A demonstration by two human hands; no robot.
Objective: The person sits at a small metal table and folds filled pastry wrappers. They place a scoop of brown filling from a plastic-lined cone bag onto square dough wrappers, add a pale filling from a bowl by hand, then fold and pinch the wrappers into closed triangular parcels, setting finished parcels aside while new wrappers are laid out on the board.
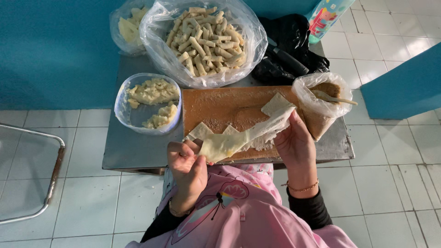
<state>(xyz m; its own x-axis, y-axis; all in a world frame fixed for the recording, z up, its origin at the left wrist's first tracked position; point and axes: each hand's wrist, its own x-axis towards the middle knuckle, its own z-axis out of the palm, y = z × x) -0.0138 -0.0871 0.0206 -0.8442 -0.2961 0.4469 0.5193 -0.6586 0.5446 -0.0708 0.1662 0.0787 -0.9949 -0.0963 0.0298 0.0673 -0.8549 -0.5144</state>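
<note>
On the grey metal table (138,151), far side, sits a big clear plastic bag of pale rolled sticks (204,39), with a brown wooden board (216,103) nearer. Over the board's near edge, left hand (187,167) and right hand (294,144) both pinch a thin pale dough sheet (243,138) stretched between them.

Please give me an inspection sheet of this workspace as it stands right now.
Surface: small grey metal table carrying a wooden board dusted with crumbs.
Job's things: thin dough sheet stretched between both hands; more cut sheets lie on the board.
Clutter: clear bowl of pale filling, big clear bag of rolled sticks, a smaller bag behind it, bag of brown crumbs with a wooden spoon, black bag and a dark-handled tool, colourful bottle.
Grippers: left hand and right hand pinch the sheet's ends.
Cables: nothing seen.
Surroundings: white tiled floor, teal wall, metal chair frame at left.
</note>
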